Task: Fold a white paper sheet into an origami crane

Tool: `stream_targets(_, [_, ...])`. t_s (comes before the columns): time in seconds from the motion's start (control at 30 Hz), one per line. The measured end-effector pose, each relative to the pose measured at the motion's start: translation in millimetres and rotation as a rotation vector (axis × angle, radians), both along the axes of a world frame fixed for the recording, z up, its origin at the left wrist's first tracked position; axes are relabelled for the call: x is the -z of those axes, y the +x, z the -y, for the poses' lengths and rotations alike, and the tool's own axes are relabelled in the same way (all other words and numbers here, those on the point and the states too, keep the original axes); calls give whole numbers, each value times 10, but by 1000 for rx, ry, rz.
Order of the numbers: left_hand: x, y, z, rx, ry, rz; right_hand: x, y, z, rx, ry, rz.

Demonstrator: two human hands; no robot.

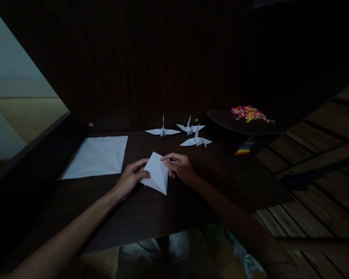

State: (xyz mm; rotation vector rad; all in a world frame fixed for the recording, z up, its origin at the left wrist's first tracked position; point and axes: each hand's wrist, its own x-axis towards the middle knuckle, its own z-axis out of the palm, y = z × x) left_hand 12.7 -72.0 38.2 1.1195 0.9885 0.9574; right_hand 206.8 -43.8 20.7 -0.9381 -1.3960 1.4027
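A folded piece of white paper (156, 170), roughly kite-shaped with crease lines, is held above the dark desk between both hands. My left hand (133, 175) grips its left side, thumb on top and fingers partly hidden beneath. On the right edge, my right hand (180, 166) pinches the paper between thumb and fingers. Beyond the hands stand three white origami cranes: one crane (163, 132) to the left, another crane (189, 129) at the back right, and a nearer crane (196, 141). To the left lies a creased, flat white paper sheet (97, 157).
A dark corner shelf (221, 118) at the right bears a heap of small colourful pieces (250, 113). A low dark side wall (31, 149) bounds the desk (128, 217) on the left, and a tall dark panel (133, 66) rises behind. Wooden slats (317, 155) show at the right.
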Motion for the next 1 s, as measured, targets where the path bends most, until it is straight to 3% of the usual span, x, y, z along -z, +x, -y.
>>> stream_targets(0.2, [-50, 8, 24, 40, 21, -4, -33, 7, 7, -16, -72, -110])
stream_targets(0.43, [-51, 6, 19, -31, 27, 22, -62, -27, 16, -26, -152, -181])
stream_targets(0.53, [-53, -1, 16, -8, 102, -14, -66, -11, -1, -31, -161, -219])
stream_targets(0.8, [-48, -56, 4, 94, 443, -280, -81, 43, -6, -18, -78, -152])
stream_targets(1.0, [-23, -56, 4, 22, 435, -296, -118, 64, 59, -132, 14, -18])
